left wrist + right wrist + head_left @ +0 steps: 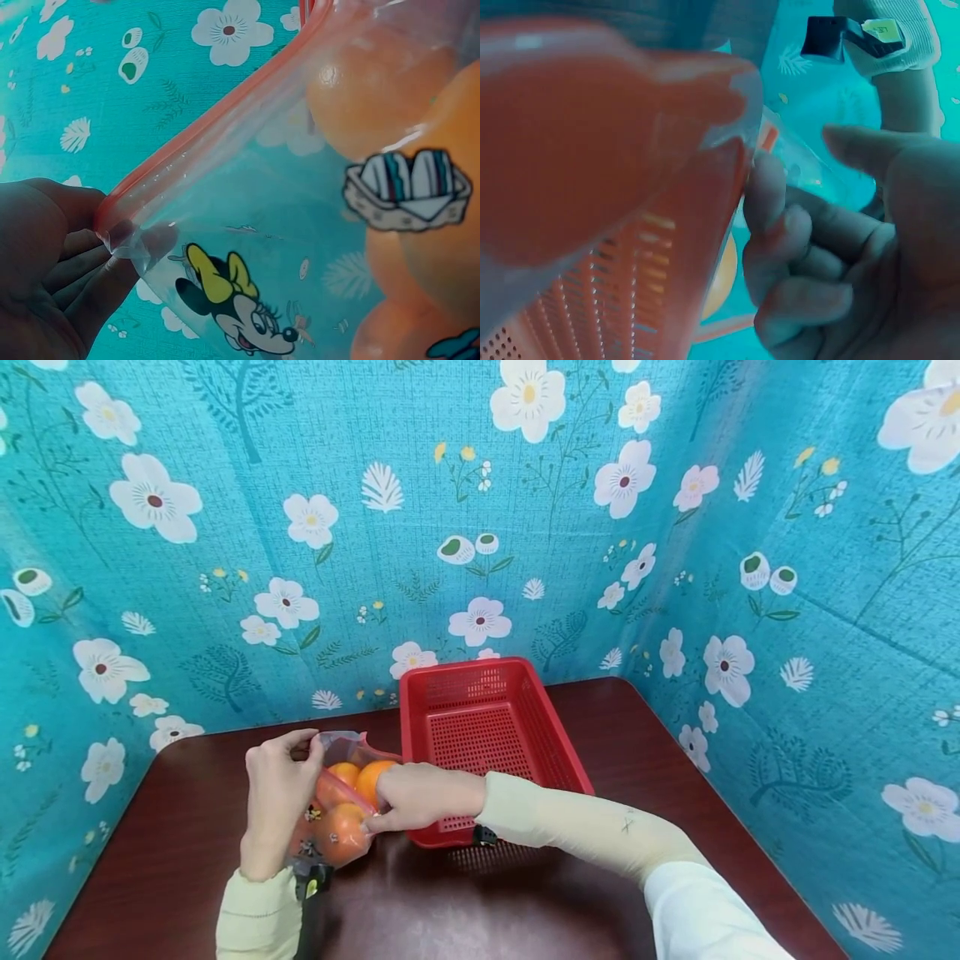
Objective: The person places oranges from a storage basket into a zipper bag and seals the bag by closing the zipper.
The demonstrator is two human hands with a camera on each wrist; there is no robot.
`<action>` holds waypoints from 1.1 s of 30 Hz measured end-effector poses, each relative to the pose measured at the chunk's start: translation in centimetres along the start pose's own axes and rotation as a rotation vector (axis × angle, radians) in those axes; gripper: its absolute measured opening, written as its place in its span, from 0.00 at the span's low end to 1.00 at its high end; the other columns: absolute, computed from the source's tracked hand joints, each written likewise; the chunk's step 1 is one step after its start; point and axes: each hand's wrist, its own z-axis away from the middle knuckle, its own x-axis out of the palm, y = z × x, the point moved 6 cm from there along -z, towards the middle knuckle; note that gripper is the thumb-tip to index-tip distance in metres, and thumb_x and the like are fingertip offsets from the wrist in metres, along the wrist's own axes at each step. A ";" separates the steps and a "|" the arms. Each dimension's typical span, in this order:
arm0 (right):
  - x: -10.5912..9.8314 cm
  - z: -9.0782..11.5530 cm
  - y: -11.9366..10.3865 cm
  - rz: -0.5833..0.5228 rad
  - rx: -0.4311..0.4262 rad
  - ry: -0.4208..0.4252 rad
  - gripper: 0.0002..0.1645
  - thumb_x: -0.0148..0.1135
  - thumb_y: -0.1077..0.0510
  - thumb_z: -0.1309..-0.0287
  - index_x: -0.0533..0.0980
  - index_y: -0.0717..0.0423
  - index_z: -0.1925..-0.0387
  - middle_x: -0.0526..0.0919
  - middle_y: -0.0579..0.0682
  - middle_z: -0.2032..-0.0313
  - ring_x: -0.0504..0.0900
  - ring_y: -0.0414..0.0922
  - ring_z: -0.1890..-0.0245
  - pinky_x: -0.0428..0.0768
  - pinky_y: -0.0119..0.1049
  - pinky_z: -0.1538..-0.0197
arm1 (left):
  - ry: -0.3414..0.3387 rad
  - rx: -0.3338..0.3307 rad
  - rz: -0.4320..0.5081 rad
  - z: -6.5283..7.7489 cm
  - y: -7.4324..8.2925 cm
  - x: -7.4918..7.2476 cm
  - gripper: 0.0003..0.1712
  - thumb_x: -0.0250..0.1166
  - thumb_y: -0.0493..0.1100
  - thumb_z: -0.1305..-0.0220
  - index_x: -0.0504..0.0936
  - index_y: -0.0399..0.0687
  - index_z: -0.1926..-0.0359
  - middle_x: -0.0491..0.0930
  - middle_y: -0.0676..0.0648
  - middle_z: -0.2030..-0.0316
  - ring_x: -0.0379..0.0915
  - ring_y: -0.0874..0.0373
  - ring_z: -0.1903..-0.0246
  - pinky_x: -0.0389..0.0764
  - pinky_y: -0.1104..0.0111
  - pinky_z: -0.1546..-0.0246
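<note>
A clear zip bag (327, 806) with a red zip strip and printed cartoon figures contains several oranges (347, 828). At the left end of its mouth, my left hand (281, 785) pinches the corner; the left wrist view shows this corner between thumb and fingers, beside a printed mouse with a yellow bow (240, 300). My right hand (427, 795) grips the right end of the mouth, its thumb along the front rim and its fingers over by an orange (372, 777). In the right wrist view its fingers (769, 187) are curled near the bag's edge.
A red perforated plastic basket (558, 735) stands right behind the bag, under my right forearm. Both rest on a dark reddish-brown table (480, 902). Blue flowered cloth (420, 568) hangs behind the table and along its sides.
</note>
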 end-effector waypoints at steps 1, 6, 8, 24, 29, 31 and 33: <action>0.1 -0.1 -0.1 0.012 0.018 -0.004 0.19 0.63 0.40 0.33 0.76 0.45 0.76 0.76 0.39 0.84 0.72 0.36 0.83 0.71 0.26 0.75 | 0.001 0.000 0.001 0.0 0.0 -0.1 0.05 0.69 0.29 0.40 0.89 0.31 0.64 0.87 0.37 0.73 0.84 0.48 0.78 0.72 0.90 0.71; 0.2 -1.1 -0.3 0.062 0.078 0.020 0.18 0.65 0.41 0.34 0.75 0.46 0.74 0.76 0.40 0.83 0.73 0.37 0.81 0.71 0.26 0.75 | 0.011 -0.002 -0.001 0.0 0.0 -0.3 0.05 0.68 0.30 0.40 0.90 0.31 0.65 0.87 0.38 0.74 0.84 0.48 0.78 0.71 0.90 0.71; 0.2 -1.6 -0.3 0.101 0.095 0.039 0.19 0.66 0.41 0.36 0.75 0.47 0.75 0.76 0.40 0.83 0.73 0.37 0.82 0.71 0.27 0.77 | 0.018 0.000 -0.007 0.0 0.0 -0.4 0.05 0.68 0.30 0.40 0.89 0.31 0.65 0.87 0.38 0.74 0.84 0.48 0.78 0.78 0.82 0.71; -0.2 -2.5 0.6 0.120 0.219 0.039 0.15 0.75 0.48 0.46 0.76 0.48 0.72 0.78 0.41 0.77 0.77 0.38 0.76 0.75 0.27 0.76 | 0.012 0.009 0.033 0.0 -0.4 -1.1 0.05 0.68 0.30 0.40 0.89 0.30 0.65 0.87 0.37 0.75 0.85 0.45 0.78 0.65 0.95 0.69; -0.6 -2.4 0.8 0.094 0.253 0.041 0.16 0.75 0.47 0.45 0.75 0.48 0.72 0.78 0.41 0.79 0.77 0.38 0.77 0.76 0.26 0.76 | 0.019 0.015 0.040 0.1 -0.5 -1.4 0.05 0.68 0.30 0.40 0.89 0.30 0.65 0.87 0.37 0.75 0.84 0.45 0.78 0.67 0.93 0.70; -0.7 -2.3 0.7 0.099 0.250 0.045 0.17 0.75 0.47 0.45 0.75 0.48 0.73 0.78 0.42 0.80 0.77 0.38 0.78 0.76 0.26 0.76 | 0.018 0.015 0.042 0.0 -0.6 -1.4 0.06 0.68 0.30 0.40 0.88 0.29 0.65 0.87 0.36 0.74 0.84 0.45 0.78 0.67 0.94 0.69; -0.9 -2.2 0.6 0.102 0.240 0.048 0.17 0.75 0.47 0.44 0.75 0.49 0.73 0.78 0.42 0.80 0.77 0.38 0.79 0.75 0.26 0.77 | 0.012 0.011 0.041 0.0 -0.7 -1.4 0.06 0.68 0.31 0.39 0.88 0.30 0.65 0.87 0.36 0.74 0.85 0.45 0.77 0.67 0.94 0.69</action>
